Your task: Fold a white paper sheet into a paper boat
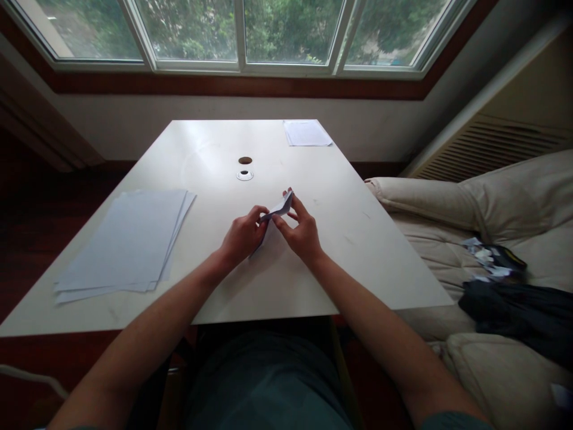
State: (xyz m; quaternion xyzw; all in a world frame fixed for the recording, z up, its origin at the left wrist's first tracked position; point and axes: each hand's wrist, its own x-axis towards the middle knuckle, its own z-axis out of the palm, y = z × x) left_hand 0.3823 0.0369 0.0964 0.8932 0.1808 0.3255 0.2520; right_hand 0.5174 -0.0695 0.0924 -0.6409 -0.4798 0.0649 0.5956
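A small folded sheet of paper [281, 208] is held up between my two hands, over the middle of the white table [215, 233]. My left hand [244, 234] is closed on its left end, and part of the paper hangs below those fingers. At the other end, my right hand [301, 230] pinches the paper between thumb and fingers. Creases give the paper an angled shape; its underside is partly hidden by my hands.
A loose stack of white sheets [120, 242] lies on the table's left. More paper [307, 133] is at the far right corner. A round hole [245, 160] and a ring-shaped cap [245, 175] are near the centre. A beige sofa [430, 203] with dark cloth [519, 313] stands right.
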